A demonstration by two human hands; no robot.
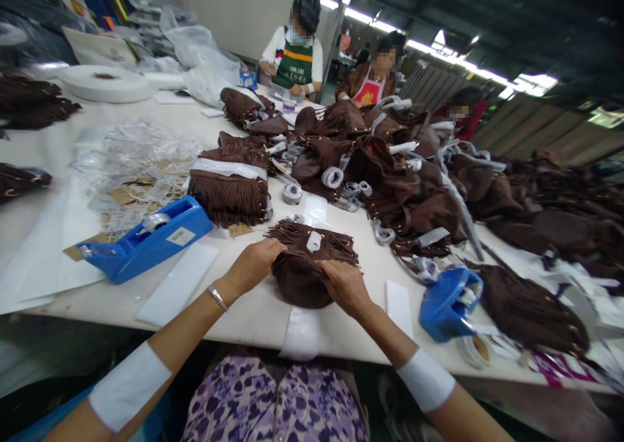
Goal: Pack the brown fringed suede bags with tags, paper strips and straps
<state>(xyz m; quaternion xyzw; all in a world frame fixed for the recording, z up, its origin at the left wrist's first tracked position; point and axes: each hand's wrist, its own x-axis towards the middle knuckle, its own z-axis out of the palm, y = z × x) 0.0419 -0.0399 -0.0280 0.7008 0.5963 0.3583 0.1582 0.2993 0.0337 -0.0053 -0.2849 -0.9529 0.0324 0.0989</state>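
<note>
A brown fringed bag point(305, 283) lies on the white table in front of me, with a small white piece point(314, 241) on its upper part. My left hand point(253, 266) pinches the fringe at the bag's left side. On the right, my right hand point(345, 286) has its fingers closed on the bag's edge near the middle. White wraps sit on both my forearms. Left of the bag stands a blue tape dispenser point(146, 240). Behind it, a fringed brown bag point(229, 192) has a white strip round it.
Brown bags point(361, 149) are heaped across the back and right. A second blue dispenser point(451, 304) stands at right. Clear plastic and tags point(141, 162) lie at left, near a white roll point(104, 83). People point(296, 62) work across the table.
</note>
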